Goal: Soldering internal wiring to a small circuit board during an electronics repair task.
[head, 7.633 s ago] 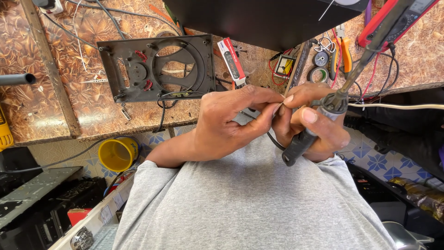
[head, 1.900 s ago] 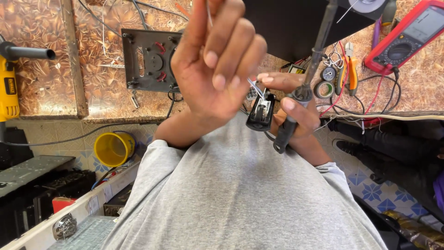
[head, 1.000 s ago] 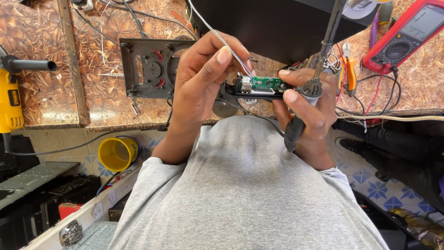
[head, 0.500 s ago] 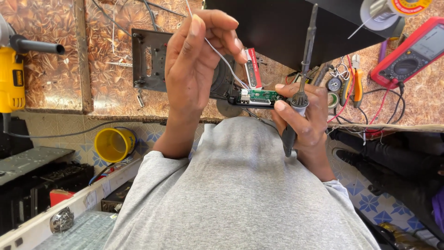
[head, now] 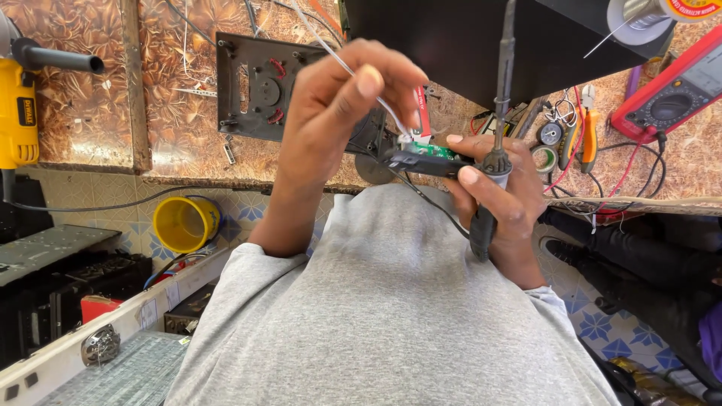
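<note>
**Solder wire brought to the board**

Item: small green circuit board (head: pixel 430 154), held above the counter (head: pixel 98 113) edge, in front of the person's chest. Right hand (head: pixel 496 188) grip closed on the board and on a soldering iron (head: pixel 492 150), tip up. Left hand (head: pixel 338 113) grip pinches thin solder wire (head: pixel 338 64), its end now nearly touching the board; a second ago it sat higher. Judged: joint work resuming. Beyond: black plate (head: pixel 256 86), red multimeter (head: pixel 669 94), yellow drill (head: pixel 19 113), further in view than earlier.

Left hand (head: pixel 342 113) pinches thin silver solder wire (head: pixel 331 56) | right hand (head: pixel 496 192) grips black soldering iron (head: pixel 492 162) and small green circuit board (head: pixel 429 154) | red multimeter (head: pixel 673 94) on patterned brown benchtop (head: pixel 180 113)
</note>
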